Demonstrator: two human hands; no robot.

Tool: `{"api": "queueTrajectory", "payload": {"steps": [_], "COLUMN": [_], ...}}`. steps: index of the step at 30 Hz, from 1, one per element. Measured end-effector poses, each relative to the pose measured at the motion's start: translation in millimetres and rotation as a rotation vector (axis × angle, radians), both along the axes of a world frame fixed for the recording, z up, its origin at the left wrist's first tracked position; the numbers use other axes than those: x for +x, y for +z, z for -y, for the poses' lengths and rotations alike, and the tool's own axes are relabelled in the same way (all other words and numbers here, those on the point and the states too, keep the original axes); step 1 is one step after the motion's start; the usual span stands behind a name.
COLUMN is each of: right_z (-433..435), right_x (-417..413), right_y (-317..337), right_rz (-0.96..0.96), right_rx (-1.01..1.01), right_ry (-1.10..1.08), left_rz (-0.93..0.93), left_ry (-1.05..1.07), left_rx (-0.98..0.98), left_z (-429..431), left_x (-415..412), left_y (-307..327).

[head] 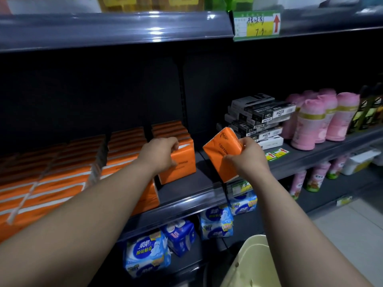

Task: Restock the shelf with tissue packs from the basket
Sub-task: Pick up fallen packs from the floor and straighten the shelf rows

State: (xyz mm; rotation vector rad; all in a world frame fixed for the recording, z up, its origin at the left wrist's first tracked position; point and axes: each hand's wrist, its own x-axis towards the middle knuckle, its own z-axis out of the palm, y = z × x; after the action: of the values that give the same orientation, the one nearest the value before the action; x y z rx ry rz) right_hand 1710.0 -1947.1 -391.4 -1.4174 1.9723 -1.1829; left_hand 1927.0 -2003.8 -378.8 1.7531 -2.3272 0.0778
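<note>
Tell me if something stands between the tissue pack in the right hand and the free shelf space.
Nothing visible does. The right hand holds the pack just before the bare shelf; the left hand is aside, on the neighbouring stack.

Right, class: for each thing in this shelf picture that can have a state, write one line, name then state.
Loose orange plastic-wrapped tissue pack: tilted, in the air, gripped by the right hand.
Front orange tissue pack: upright on the dark metal shelf, left hand curled over its top.
Cream plastic basket: contents hidden.
Pink plastic bottles: upright.
</note>
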Motion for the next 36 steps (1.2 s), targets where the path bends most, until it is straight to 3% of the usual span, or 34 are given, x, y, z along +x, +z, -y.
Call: {"api": "queueTrajectory", "payload": {"steps": [3, 8, 18, 28, 36], "right_z": [1.8, 5.0, 10.7, 18.7, 34.1], "right_x": [0.9, 3.3, -2.0, 32.4, 70.8], "right_y": [-2.5, -3.9, -1.9, -11.6, -32.0], "right_rz": [0.014, 0.031, 0.017, -0.108, -0.194], "right_rx": [0.003, -0.021, -0.049, -0.024, -0.169], "right_ry": [0.014, 0.023, 0.096, 0.321, 0.303], "left_rz": [0.069, -0.092, -0.073, -0.289, -0.479], "left_ry": [-0.011, -0.084, -0.004, -0.029, 0.063], "left_rx": [-0.024, -0.024, -0.041, -0.030, -0.159], "left_z": [2.0, 10.1, 25.6, 15.3, -5.1], "left_x": [7.6, 3.1, 7.6, 32.5, 62.3], "left_y": [0.0, 2.5, -8.1, -1.9, 4.1]}}
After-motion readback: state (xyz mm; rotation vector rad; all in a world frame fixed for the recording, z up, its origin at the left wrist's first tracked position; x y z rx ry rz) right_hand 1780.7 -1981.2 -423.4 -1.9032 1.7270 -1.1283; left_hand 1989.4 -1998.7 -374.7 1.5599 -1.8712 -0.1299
